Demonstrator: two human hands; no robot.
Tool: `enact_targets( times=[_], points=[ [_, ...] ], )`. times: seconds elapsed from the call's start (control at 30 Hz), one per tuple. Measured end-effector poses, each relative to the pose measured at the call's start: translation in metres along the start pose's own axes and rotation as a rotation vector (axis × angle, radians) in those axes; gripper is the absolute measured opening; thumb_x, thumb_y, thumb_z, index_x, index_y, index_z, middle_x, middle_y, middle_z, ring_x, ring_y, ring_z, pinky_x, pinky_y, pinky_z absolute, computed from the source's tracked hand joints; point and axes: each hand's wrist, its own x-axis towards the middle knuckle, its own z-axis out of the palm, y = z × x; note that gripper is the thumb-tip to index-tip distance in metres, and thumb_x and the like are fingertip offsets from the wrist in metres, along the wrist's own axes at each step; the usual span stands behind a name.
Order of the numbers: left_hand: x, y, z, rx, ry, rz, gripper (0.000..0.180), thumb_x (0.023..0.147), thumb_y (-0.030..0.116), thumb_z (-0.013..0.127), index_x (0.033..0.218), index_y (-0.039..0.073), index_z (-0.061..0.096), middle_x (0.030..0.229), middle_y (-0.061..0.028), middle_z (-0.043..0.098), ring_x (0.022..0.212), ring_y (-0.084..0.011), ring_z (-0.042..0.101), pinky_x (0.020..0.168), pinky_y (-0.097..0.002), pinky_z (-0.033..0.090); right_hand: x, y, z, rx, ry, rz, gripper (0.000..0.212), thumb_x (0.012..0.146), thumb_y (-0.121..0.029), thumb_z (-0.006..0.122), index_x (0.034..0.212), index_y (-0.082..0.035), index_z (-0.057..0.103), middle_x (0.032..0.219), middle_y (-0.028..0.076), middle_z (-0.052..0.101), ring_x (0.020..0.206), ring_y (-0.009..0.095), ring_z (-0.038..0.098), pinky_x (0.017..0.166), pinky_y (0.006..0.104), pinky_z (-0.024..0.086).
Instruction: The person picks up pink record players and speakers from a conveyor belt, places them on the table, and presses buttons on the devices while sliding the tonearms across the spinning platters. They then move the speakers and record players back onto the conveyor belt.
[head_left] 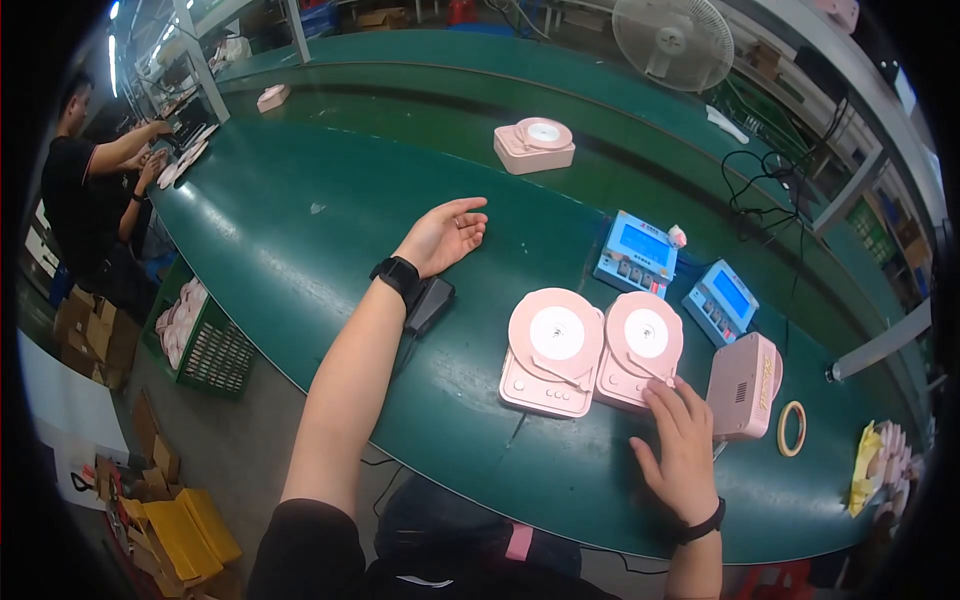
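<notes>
Now | left hand (441, 240) unclenched, table (265, 215) roomy leftward | right hand (682, 445) splayed at turntable (645, 330) edge

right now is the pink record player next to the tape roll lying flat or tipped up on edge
Tipped up on edge: the pink record player has its round platter facing sideways, toward the tape roll, not upward.

Displays fine dark lettering on the casing around the screen of the larger blue device (636, 254), too small to read. Carries a dark printed mark at the disc centre of the left flat pink turntable (540, 385) and the right flat pink turntable (619, 384), likewise illegible. Bears gold characters along the upright pink turntable (736, 400), not decipherable
</notes>
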Motion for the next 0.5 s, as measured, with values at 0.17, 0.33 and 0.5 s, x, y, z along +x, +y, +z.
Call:
enact_targets(
  times=[0.17, 0.33, 0.5],
  points=[
    [0.001, 0.0, -0.001, -0.016, -0.005, 0.005, 0.029, 0.099, 0.016, 0.051, 0.121, -0.002, 0.055, 0.096, -0.0107, 0.06, 0.087, -0.0169, 0.059, 0.079, -0.028, 0.052, 0.001, -0.01, 0.003, 0.054, 0.01, 0.035, 0.063, 0.073, -0.01, 0.073, 0.132, -0.004, 0.05, 0.137, 0.014, 0.047, 0.131, 0.038, 0.038, 0.107, 0.0474, 0.033],
    [-0.001, 0.0, -0.001, -0.021, -0.003, 0.009, 0.028, 0.098, 0.015, 0.052, 0.119, -0.002, 0.056, 0.095, -0.0112, 0.06, 0.087, -0.0172, 0.059, 0.079, -0.028, 0.052, 0.002, -0.012, 0.005, -0.03, 0.012, 0.026, 0.063, 0.074, -0.01, 0.073, 0.132, -0.007, 0.05, 0.133, 0.014, 0.047, 0.129, 0.038, 0.039, 0.106, 0.0477, 0.033],
    [0.0, -0.002, 0.001, -0.022, 0.025, 0.004, 0.026, 0.097, 0.015, 0.054, 0.117, -0.001, 0.057, 0.095, -0.0113, 0.059, 0.086, -0.0174, 0.059, 0.079, -0.0285, 0.052, 0.001, -0.011, 0.006, 0.01, 0.016, 0.044, 0.061, 0.074, -0.009, 0.072, 0.131, -0.008, 0.051, 0.131, 0.014, 0.047, 0.128, 0.039, 0.039, 0.105, 0.0479, 0.033]
  ],
)
